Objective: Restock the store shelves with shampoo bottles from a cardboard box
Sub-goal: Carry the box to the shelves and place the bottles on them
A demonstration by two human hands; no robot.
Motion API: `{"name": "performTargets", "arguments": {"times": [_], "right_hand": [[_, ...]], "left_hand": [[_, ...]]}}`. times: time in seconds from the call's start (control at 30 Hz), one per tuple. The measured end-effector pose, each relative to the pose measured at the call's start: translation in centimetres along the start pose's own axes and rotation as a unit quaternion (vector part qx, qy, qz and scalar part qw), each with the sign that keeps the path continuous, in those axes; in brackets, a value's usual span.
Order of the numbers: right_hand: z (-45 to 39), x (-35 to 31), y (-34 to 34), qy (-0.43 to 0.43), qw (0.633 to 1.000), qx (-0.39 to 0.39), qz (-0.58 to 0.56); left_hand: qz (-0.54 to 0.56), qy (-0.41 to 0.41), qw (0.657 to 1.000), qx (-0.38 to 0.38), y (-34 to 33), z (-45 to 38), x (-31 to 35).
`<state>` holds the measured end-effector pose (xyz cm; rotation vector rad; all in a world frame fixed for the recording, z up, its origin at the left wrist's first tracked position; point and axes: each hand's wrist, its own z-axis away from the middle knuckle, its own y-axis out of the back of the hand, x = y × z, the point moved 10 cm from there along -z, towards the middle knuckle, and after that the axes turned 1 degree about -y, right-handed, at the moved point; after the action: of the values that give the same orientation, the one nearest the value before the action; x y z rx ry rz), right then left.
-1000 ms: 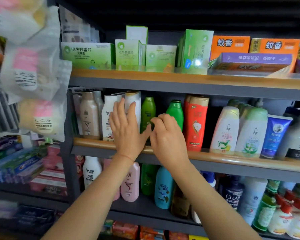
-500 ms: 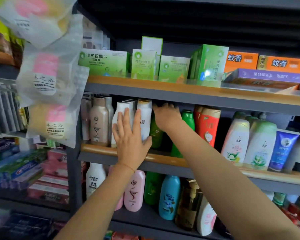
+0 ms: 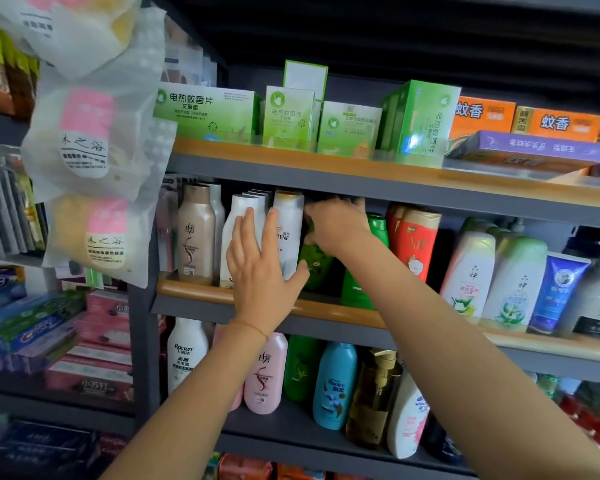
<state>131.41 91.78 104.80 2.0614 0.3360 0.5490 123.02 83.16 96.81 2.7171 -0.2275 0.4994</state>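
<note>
On the middle shelf (image 3: pixel 194 289) stands a row of shampoo bottles. My left hand (image 3: pixel 260 268) lies flat, fingers straight, against the white bottle (image 3: pixel 238 216) and the white Pantene bottle (image 3: pixel 288 220). My right hand (image 3: pixel 336 226) reaches deep under the upper shelf, its fingers curled over the top of a dark green bottle (image 3: pixel 314 265), whose cap is hidden. A brighter green bottle (image 3: pixel 357 289) and red bottles (image 3: pixel 416 244) stand just right of it. A tan bottle (image 3: pixel 196 237) stands at the left end. No cardboard box is in view.
The upper shelf holds green boxes (image 3: pixel 208 109) and orange boxes (image 3: pixel 555 123), low above my right hand. The lower shelf carries a pink bottle (image 3: pixel 267 375) and a blue bottle (image 3: pixel 336 386). Plastic bags (image 3: pixel 90 133) hang at the left above toothpaste boxes (image 3: pixel 25 327).
My right hand has moved from the shelf's front edge up and back onto the dark green bottle's top. My left hand stays flat on the white bottles. The view has come closer.
</note>
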Motion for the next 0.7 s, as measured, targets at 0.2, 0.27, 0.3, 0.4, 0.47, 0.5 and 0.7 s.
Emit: {"name": "performTargets", "arguments": {"times": [0.2,0.27,0.3,0.4,0.47,0.5,0.7], "right_hand": [[0.3,-1.3,-0.9,0.066,0.997,-0.041,-0.031],[0.6,-1.5,-1.0,0.08,0.995,-0.047,-0.031],[0.8,-1.5,-0.9,0.088,0.995,-0.044,-0.035],[2.1,-1.2,0.1,0.097,0.992,-0.009,-0.08],[3.2,-0.6,0.9,0.094,0.988,0.01,-0.123],[3.6,-0.3,1.2,0.094,0.984,0.012,-0.148],[4.1,0.7,1.9,0.103,0.966,-0.01,-0.236]], "left_hand": [[0.009,0.006,1.0,-0.002,0.2,0.2,0.0],[0.009,0.003,1.0,0.0,0.2,0.4,0.0],[0.014,0.002,1.0,0.004,0.3,0.5,0.1],[0.052,-0.003,0.998,0.04,1.4,1.0,0.6],[0.106,-0.014,0.993,0.047,1.9,1.5,1.1],[0.138,-0.012,0.99,0.026,1.7,1.7,1.5],[0.222,0.056,0.958,-0.171,-2.7,1.7,3.0]]}}
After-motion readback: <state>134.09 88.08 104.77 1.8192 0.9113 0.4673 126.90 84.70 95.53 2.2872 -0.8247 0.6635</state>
